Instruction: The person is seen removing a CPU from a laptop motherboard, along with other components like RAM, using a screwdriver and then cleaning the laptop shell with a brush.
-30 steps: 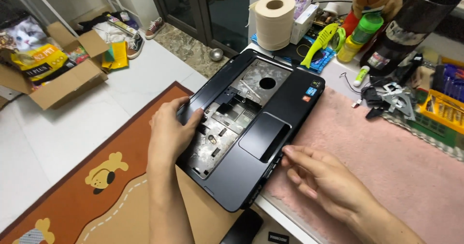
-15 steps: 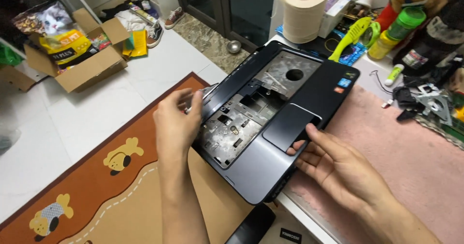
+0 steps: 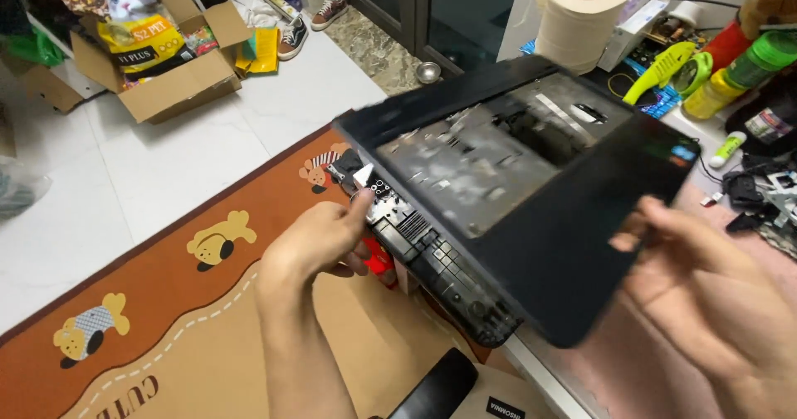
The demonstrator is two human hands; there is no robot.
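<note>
My right hand [image 3: 714,294] grips the lifted laptop cover [image 3: 531,187] at its 4 o'clock edge, blurred; my left hand [image 3: 320,236] fingers curled, touches laptop base [image 3: 432,253] at 9 o'clock.

The laptop cover [image 3: 531,195], flat a moment ago, now tilts up off its base [image 3: 432,253]. The right hand [image 3: 706,294] lifts its near edge. The left hand [image 3: 320,236] has moved down to the exposed base.

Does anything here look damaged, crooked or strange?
Yes. The laptop shell has no keyboard, so its bare metal tray shows. It is tilted up off the base, between the left hand and the blurred right hand.
</note>
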